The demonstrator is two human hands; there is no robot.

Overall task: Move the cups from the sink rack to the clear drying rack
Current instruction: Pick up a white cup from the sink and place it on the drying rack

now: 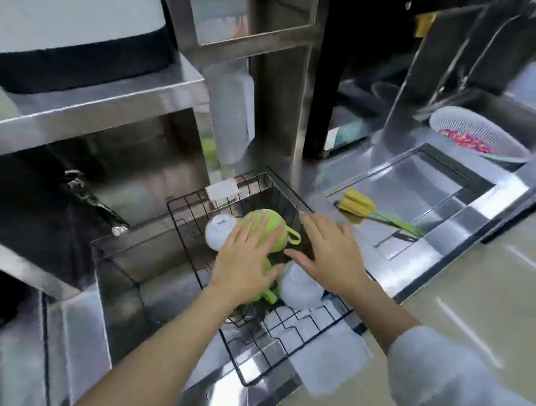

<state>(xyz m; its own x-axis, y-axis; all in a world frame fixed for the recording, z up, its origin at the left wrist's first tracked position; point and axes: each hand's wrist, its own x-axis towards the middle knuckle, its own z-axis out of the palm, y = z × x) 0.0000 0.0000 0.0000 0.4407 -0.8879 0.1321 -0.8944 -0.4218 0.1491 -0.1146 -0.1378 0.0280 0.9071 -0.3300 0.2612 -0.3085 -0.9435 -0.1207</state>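
A black wire sink rack (299, 330) sits over the sink and holds upside-down cups. A green cup (270, 225) with a handle lies at its middle, a white cup (218, 231) to its left, and another white cup (299, 288) nearer me. A second green cup (266, 292) shows partly under my left hand. My left hand (244, 261) rests flat on the upper green cup with fingers spread. My right hand (326, 253) hovers open over the rack, just right of that cup and above the near white cup. No clear drying rack can be made out.
A yellow and green bottle brush (370, 209) lies on the steel counter right of the rack. A pale colander (475, 134) with colourful contents stands at the far right. Steel shelves (94, 104) rise at the left, and a steel post (280, 78) stands behind the rack.
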